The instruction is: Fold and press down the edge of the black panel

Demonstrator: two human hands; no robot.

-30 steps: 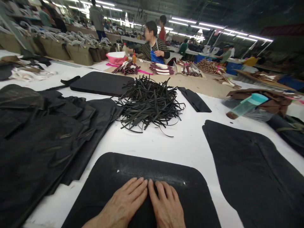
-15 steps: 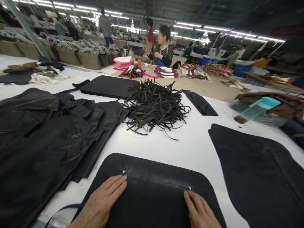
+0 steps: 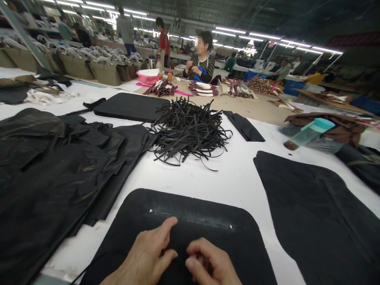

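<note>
A black panel (image 3: 192, 206) with rounded corners lies flat before me on the white table. Two small white triangles show on it, a left triangle (image 3: 151, 210) and a right triangle (image 3: 230, 227), with a shiny smeared strip between them. Over the panel's middle, my left hand (image 3: 148, 249) is open, its thumb and forefinger spread apart. My right hand (image 3: 210, 261) sits just to the right, fingers curled, with a gap between thumb and forefinger and nothing visible in it.
Beyond the panel is a heap of thin black strips (image 3: 192, 130). Black leather sheets (image 3: 59, 178) spread at left; stacked black panels (image 3: 314, 213) lie at right. A teal bottle (image 3: 311, 132) rests farther back. A co-worker (image 3: 202, 59) sits across the table.
Both my hands have left the spots beside the white triangles and come inward toward each other. My right fingers have curled. The view has shifted slightly.
</note>
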